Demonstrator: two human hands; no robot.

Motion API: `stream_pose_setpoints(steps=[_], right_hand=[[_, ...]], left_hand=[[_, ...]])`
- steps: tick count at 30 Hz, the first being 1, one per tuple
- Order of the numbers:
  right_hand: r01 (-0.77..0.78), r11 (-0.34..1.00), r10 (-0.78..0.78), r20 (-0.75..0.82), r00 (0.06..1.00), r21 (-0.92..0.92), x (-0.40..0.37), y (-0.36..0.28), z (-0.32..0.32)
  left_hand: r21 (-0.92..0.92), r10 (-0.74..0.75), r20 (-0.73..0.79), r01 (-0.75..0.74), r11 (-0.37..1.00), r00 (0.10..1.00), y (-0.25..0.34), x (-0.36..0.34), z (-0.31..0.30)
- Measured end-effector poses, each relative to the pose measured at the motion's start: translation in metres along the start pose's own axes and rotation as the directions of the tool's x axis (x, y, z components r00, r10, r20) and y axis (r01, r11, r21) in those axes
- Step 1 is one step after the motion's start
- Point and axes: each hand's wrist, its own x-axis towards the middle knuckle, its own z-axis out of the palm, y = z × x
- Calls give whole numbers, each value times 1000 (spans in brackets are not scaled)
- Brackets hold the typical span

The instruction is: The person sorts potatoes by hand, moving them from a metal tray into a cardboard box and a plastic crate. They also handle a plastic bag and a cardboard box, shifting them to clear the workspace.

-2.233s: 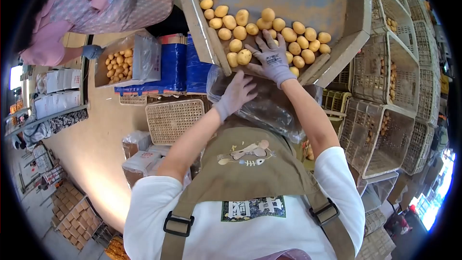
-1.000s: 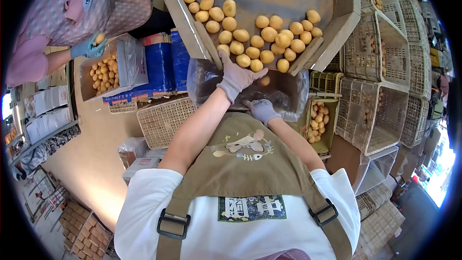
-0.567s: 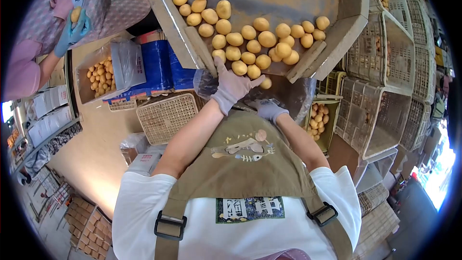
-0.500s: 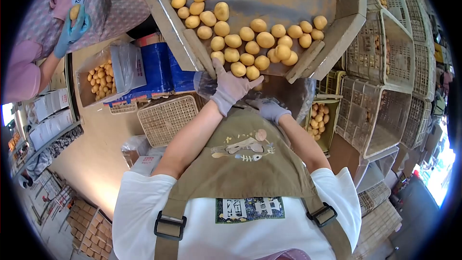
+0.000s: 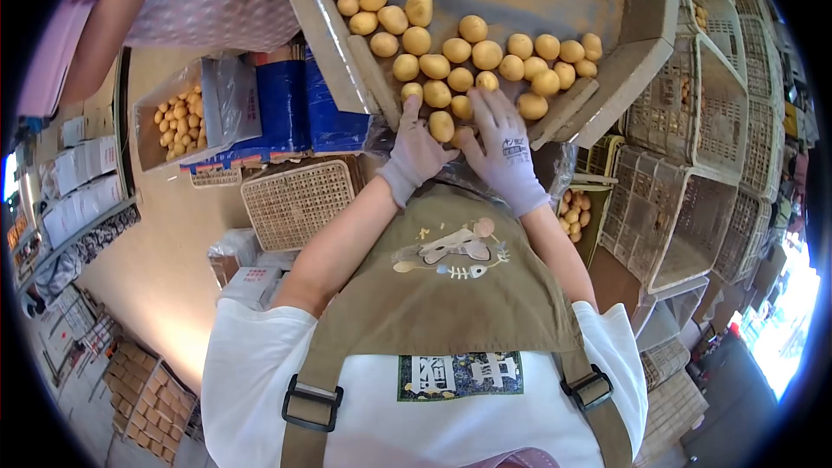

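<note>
Yellow potatoes (image 5: pixel 459 50) are gathered at the front of a sorting tray (image 5: pixel 347 78), by its narrowing mouth. My left hand (image 5: pixel 416 154), in a pale glove, is at the left of the mouth. Its fingertips touch a potato (image 5: pixel 412 89) and its thumb is spread to the right. My right hand (image 5: pixel 507 152), gloved too, reaches over the front edge with outstretched fingers lying on a potato (image 5: pixel 487 81). Between the thumbs another potato (image 5: pixel 465 136) is partly hidden. Below the mouth hangs clear plastic (image 5: pixel 468 175), mostly covered by my hands and apron.
On the left stands a plastic-lined box (image 5: pixel 217 113) of potatoes beside blue packaging (image 5: pixel 284 108). An upturned crate (image 5: pixel 299 201) is near my left arm. Stacked crates (image 5: pixel 663 208) line the right side, close to a container of potatoes (image 5: pixel 574 215). A co-worker's arm (image 5: pixel 108 26) shows upper left.
My right hand has risen from below the tray's front edge onto the potatoes. The front potatoes have shifted. The co-worker's blue-gloved hand with a potato has left the view.
</note>
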Motion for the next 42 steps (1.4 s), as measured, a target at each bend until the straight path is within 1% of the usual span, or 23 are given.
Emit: stream_pose_setpoints(steps=[1, 3, 4, 5, 6, 10, 13, 14, 17, 20, 23, 26, 29, 32, 33, 34, 35, 36, 37, 39, 40, 41, 42], right_hand=[[11, 999, -15, 101, 995, 39, -6, 4, 3], [-29, 999, 32, 181, 983, -20, -7, 15, 3], [14, 992, -1, 100, 995, -126, -4, 16, -1], [5, 986, 8, 73, 997, -169, -5, 22, 0], [9, 986, 8, 102, 995, -164, -5, 25, -1], [6, 983, 31, 198, 980, -184, -8, 30, -2], [3, 987, 32, 208, 978, -163, -8, 32, -3], [0, 988, 32, 206, 978, -152, -7, 31, -4], [-3, 990, 33, 217, 976, -137, -6, 32, -5], [2, 992, 30, 244, 969, -126, -5, 33, -7], [15, 992, 16, 236, 972, -126, -6, 33, -8], [13, 984, 27, 225, 974, -175, -7, 34, -4], [14, 990, 16, 209, 978, -142, -6, 31, -8], [-53, 999, 54, 195, 979, -12, 1, 30, -17], [-168, 985, 153, 238, 959, 42, 16, 22, -33], [-119, 990, 122, 32, 992, -72, 23, 24, -32], [-95, 977, 63, -169, 984, -193, 30, 27, -30], [-169, 956, 144, -118, 982, -239, 31, 37, -18], [-135, 913, 180, 83, 980, -385, 32, 34, -6], [141, 942, -48, 295, 954, -303, 25, 29, -9], [178, 973, -119, 335, 935, -150, 30, 40, -13], [122, 984, -86, 257, 963, -128, 35, 51, -20], [65, 958, -24, 148, 989, -278, 43, 50, -26]], left_hand=[[-121, -31, 22, 33, 992, 999, 5, 0, 0], [-354, -91, 67, 109, 929, 994, 7, 2, 4], [-270, -97, 100, 121, 955, 990, 3, 5, 4], [303, 243, 16, -236, 923, 970, -3, 10, 2], [827, 553, -69, -262, 497, 830, -30, 16, 13], [879, 603, -76, -232, 416, 794, -36, 15, 15], [907, 620, -48, -226, 355, 783, -37, 16, 11], [898, 510, 9, -232, 375, 860, -15, 14, -1], [961, 553, -43, -117, 250, 832, -20, 12, 1], [924, 579, -45, -187, 334, 814, -21, 13, 1], [843, 561, -92, -236, 484, 822, -20, 12, 4], [857, 576, -12, -289, 427, 817, -26, 15, 5], [867, 579, -45, -256, 427, 814, -25, 16, 6], [897, 640, -128, -187, 401, 757, -27, 12, 11], [923, 642, -115, -158, 352, 758, -25, 12, 9], [944, 644, -105, -127, 304, 758, -18, 11, 3], [962, 645, -98, -93, 255, 758, -11, 10, -4], [952, 634, -106, -105, 286, 766, -1, 10, -12], [931, 624, -112, -138, 338, 773, -2, 11, -12], [881, 600, -115, -198, 430, 791, -5, 14, -8], [895, 545, -101, -164, 415, 832, -9, 13, 0], [896, 559, -101, -169, 411, 823, -13, 12, 4], [896, 574, -100, -177, 407, 813, -20, 10, 8]])
